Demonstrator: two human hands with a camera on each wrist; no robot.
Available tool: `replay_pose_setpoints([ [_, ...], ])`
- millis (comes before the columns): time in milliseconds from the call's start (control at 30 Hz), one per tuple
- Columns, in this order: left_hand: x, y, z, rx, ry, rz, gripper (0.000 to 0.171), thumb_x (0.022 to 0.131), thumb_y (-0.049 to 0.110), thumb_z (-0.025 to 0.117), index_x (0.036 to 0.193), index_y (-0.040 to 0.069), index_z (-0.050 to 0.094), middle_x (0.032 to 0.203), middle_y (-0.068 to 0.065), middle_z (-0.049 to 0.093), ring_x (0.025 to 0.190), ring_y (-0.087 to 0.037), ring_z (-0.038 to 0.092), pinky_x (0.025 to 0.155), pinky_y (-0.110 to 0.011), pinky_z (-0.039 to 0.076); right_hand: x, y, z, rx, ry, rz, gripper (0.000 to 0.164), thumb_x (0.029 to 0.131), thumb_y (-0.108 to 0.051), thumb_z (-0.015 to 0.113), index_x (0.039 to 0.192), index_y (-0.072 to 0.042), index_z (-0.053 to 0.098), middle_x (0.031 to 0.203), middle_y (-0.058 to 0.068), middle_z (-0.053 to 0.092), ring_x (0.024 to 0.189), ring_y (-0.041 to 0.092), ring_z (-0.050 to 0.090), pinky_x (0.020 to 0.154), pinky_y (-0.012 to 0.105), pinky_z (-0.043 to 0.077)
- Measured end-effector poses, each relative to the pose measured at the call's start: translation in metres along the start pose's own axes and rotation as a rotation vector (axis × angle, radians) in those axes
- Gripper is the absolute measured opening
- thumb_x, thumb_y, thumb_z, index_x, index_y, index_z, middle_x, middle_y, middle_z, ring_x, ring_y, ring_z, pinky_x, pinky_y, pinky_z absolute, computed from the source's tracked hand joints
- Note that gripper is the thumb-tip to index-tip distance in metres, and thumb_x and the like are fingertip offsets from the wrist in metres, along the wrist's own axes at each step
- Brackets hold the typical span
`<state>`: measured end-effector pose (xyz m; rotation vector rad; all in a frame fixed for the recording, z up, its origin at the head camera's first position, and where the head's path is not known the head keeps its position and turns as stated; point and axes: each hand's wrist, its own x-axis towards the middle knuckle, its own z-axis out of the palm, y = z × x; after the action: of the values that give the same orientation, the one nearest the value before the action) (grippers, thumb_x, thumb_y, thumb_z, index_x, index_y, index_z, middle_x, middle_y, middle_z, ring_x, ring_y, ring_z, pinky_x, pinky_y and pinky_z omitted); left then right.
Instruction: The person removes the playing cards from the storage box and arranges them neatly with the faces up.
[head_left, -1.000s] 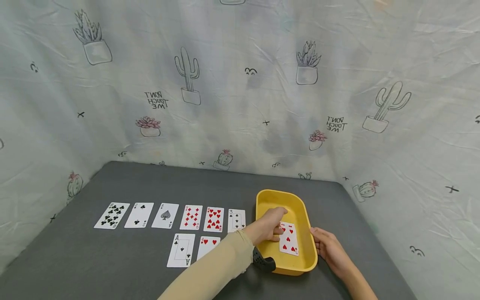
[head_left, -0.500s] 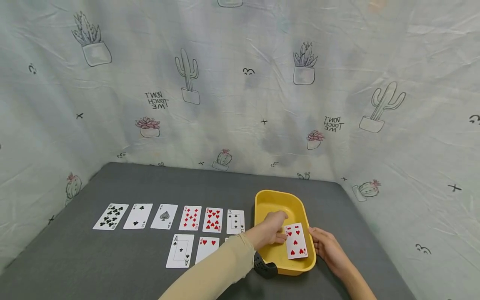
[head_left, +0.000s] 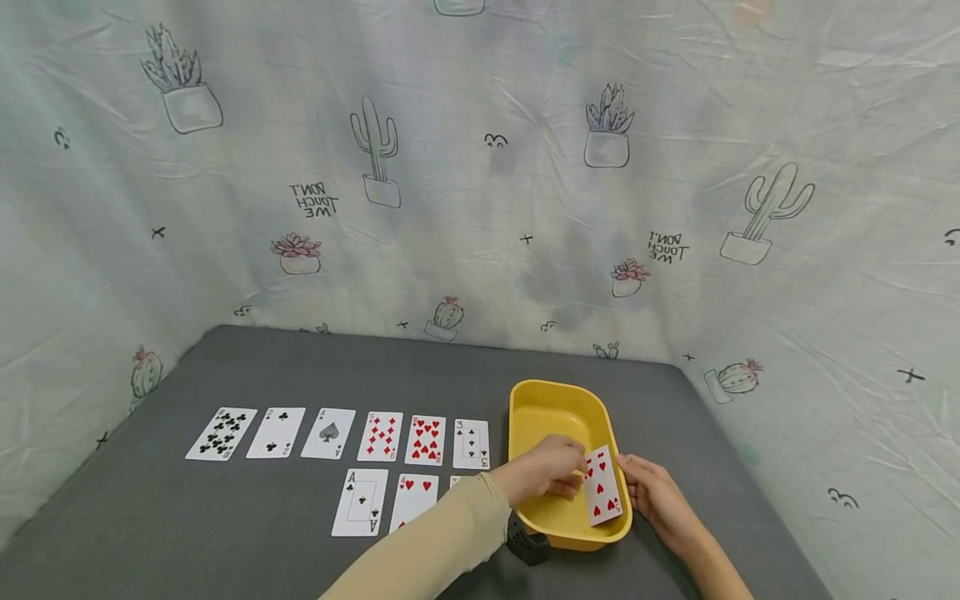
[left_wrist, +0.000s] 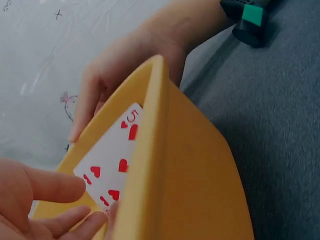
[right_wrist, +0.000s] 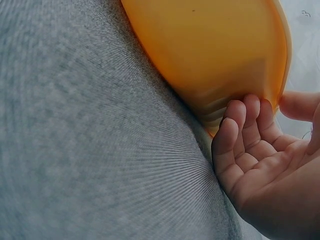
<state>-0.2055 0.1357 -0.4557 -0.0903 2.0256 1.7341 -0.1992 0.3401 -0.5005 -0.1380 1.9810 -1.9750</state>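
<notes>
A yellow plastic bin (head_left: 562,396) stands at the right of the grey table. My left hand (head_left: 550,467) reaches into it and pinches the edge of a playing card (head_left: 602,492), which tilts up against the right wall. In the left wrist view a red 5 and several hearts show on that card (left_wrist: 112,160), partly behind the bin's rim; the fingertips are partly hidden. My right hand (head_left: 660,498) grips the bin's right rim. From the right wrist view, the thumb lies at the rim and curled fingers (right_wrist: 235,112) touch the outer wall.
Left of the bin, several face-up cards lie in a row, from a club card (head_left: 222,433) to the three of clubs (head_left: 471,443). In front lie the ace of clubs (head_left: 360,502), a heart card (head_left: 414,500) and another mostly under my left sleeve (head_left: 435,533). A printed curtain (head_left: 465,208) surrounds the table.
The heart card has slid rightward inside the bin and now tilts up against its wall. My left hand has followed it slightly right and nearer. The right hand stays at the rim.
</notes>
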Motion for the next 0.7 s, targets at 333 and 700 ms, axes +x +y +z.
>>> replay_pose_setpoints([
  [333, -0.0004, -0.0034, -0.0034, 0.137, -0.147, 0.091, 0.049, 0.080, 0.001, 0.077, 0.124, -0.002, 0.055, 0.100, -0.004, 0.059, 0.079, -0.026, 0.057, 0.075, -0.039, 0.054, -0.0015, -0.0030, -0.0003, 0.030, -0.030, -0.011, 0.039, 0.107, -0.027, 0.043, 0.116, 0.008, 0.057, 0.101, 0.010, 0.067, 0.091, 0.020, 0.066, 0.081, 0.036, 0.055],
  [700, -0.0041, -0.0026, -0.0044, 0.284, -0.265, 0.076, 0.046, 0.077, 0.010, 0.085, 0.116, 0.002, 0.063, 0.096, -0.002, 0.064, 0.076, -0.021, 0.054, 0.067, -0.030, 0.046, -0.0014, -0.0011, -0.0017, 0.023, -0.032, -0.021, 0.042, 0.107, -0.025, 0.042, 0.118, 0.014, 0.053, 0.102, 0.012, 0.068, 0.092, 0.019, 0.066, 0.082, 0.037, 0.055],
])
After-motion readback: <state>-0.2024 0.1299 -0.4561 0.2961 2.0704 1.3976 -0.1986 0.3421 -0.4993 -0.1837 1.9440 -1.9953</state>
